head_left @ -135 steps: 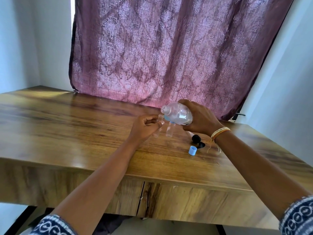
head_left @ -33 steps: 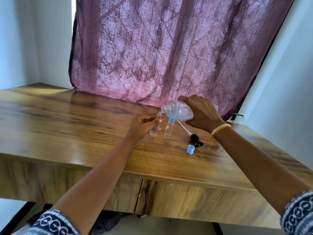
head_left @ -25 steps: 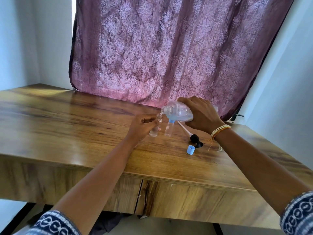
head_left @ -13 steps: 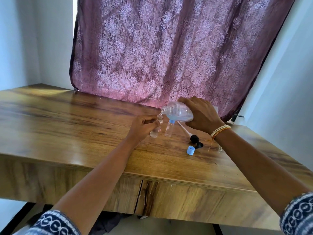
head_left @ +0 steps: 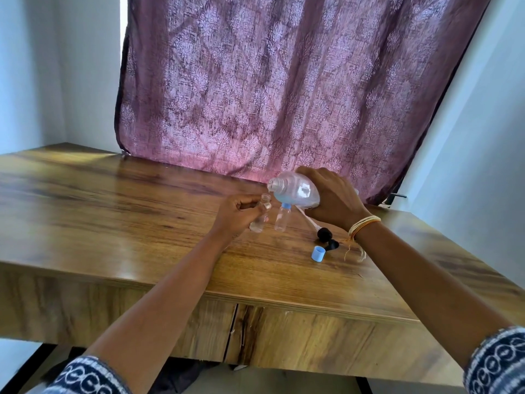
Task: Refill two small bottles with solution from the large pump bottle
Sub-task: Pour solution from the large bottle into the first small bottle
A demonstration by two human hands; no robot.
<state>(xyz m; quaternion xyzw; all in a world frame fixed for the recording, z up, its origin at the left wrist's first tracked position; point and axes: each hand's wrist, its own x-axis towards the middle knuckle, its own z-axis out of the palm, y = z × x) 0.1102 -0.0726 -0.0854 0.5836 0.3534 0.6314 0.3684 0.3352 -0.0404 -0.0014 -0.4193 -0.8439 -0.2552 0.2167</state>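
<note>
Centre frame: your right hand [head_left: 332, 203] gripped the tilted clear large bottle [head_left: 295, 193]; left hand [head_left: 235, 214] pinched the uncapped small clear bottle [head_left: 261, 216]; you needed mouths aligned.

You see two small bottles [head_left: 260, 216] [head_left: 282, 218] and one large bottle [head_left: 295, 191]. You also see one blue cap [head_left: 318, 254] and one black pump [head_left: 324, 235].

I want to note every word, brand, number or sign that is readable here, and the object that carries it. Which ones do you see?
None can be read.
Large bottle, tipped in the right hand: no print can be made out.
Small bottle in the left hand: clear, no label seen.
Second small bottle: no label seen.
Blue cap on the table: plain.
</note>
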